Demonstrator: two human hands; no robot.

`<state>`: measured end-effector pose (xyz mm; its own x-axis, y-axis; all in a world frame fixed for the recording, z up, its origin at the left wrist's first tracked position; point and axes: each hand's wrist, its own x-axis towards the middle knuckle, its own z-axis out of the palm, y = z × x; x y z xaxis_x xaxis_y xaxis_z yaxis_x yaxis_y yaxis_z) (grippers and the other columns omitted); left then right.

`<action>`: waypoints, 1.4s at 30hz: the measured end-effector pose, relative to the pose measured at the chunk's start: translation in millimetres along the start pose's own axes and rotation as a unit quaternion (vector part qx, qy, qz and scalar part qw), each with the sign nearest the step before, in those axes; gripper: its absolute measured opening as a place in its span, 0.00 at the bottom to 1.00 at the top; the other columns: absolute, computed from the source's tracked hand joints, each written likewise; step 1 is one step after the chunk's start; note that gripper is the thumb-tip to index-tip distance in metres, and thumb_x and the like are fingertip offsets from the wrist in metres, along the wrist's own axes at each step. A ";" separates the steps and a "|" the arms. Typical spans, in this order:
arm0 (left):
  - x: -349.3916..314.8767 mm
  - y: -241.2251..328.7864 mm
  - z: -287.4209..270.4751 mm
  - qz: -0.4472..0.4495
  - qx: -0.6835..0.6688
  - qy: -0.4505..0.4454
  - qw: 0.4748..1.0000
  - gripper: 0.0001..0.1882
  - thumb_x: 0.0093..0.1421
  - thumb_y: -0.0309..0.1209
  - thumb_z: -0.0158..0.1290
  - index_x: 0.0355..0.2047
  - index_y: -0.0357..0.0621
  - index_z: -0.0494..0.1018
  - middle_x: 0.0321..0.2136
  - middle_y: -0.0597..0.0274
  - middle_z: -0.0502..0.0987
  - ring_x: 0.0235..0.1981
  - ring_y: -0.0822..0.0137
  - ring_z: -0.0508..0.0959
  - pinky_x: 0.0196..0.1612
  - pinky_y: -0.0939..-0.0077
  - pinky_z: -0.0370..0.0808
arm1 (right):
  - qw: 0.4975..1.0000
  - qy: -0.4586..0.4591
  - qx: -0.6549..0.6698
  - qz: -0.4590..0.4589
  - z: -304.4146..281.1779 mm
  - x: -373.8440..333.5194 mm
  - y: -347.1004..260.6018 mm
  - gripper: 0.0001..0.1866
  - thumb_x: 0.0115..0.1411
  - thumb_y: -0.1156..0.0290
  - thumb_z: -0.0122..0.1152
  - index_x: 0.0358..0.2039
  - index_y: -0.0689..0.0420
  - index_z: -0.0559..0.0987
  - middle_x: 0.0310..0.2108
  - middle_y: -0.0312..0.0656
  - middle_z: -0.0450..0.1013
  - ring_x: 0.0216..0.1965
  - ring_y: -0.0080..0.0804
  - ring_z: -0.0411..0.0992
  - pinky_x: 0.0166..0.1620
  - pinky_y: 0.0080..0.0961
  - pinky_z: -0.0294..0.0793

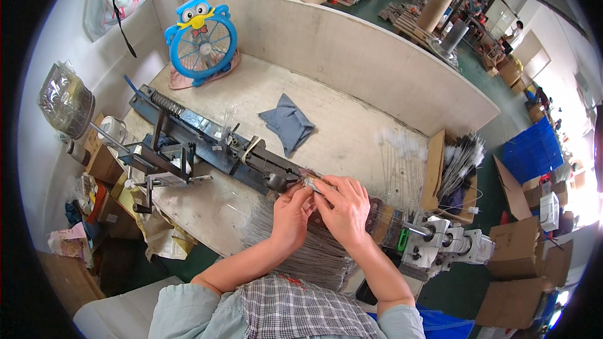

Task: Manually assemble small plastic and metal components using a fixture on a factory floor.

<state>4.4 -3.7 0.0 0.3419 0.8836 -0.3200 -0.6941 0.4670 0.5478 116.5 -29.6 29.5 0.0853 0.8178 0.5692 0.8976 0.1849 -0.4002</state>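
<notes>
Both your left hand (291,208) and right hand (342,204) pinch a small pale piece (309,183) at the blue machine's (207,141) near end. It looks light and slippery; grip its edges gently.

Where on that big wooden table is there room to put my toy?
Bare wooden tabletop lies between the folded grey-blue cloth and the back wall board, and between the blue owl-shaped fan and that cloth. It's crowded around both hands by the long dark metal machine and grey wire bundle.
</notes>
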 end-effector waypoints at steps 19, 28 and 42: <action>-2.8 9.0 -1.6 -0.032 0.013 -0.007 0.999 0.24 0.65 0.50 0.35 0.39 0.42 0.68 0.36 0.58 0.75 0.38 0.64 0.75 0.47 0.67 0.69 | 0.992 -0.075 -0.103 0.016 -31.4 -4.4 0.4 0.09 0.44 0.70 0.66 0.28 0.55 0.80 0.27 0.35 0.73 0.35 0.33 0.69 0.39 0.31 0.66; -6.9 10.1 -2.4 -0.065 0.128 -0.045 0.989 0.34 0.64 0.57 0.28 0.51 0.38 0.61 0.47 0.54 0.70 0.48 0.62 0.71 0.51 0.69 0.66 | 0.997 -0.057 -0.045 0.025 -41.0 -11.2 9.9 0.07 0.47 0.71 0.63 0.29 0.55 0.79 0.27 0.35 0.73 0.36 0.34 0.69 0.40 0.31 0.66; -23.0 169.3 -241.5 0.068 0.054 0.256 0.963 0.16 0.53 0.47 0.57 0.29 0.48 0.71 0.29 0.67 0.74 0.25 0.74 0.72 0.24 0.79 0.67 | 0.963 -0.213 0.019 0.163 -67.2 -99.1 30.9 0.07 0.52 0.67 0.59 0.30 0.54 0.79 0.26 0.37 0.74 0.30 0.36 0.73 0.32 0.32 0.73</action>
<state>-273.9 46.7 -86.5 -0.1235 0.8171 -0.5632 -0.6308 0.3734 0.6802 164.9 -141.5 9.0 0.1681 0.9836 0.0655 0.8356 -0.1069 -0.5388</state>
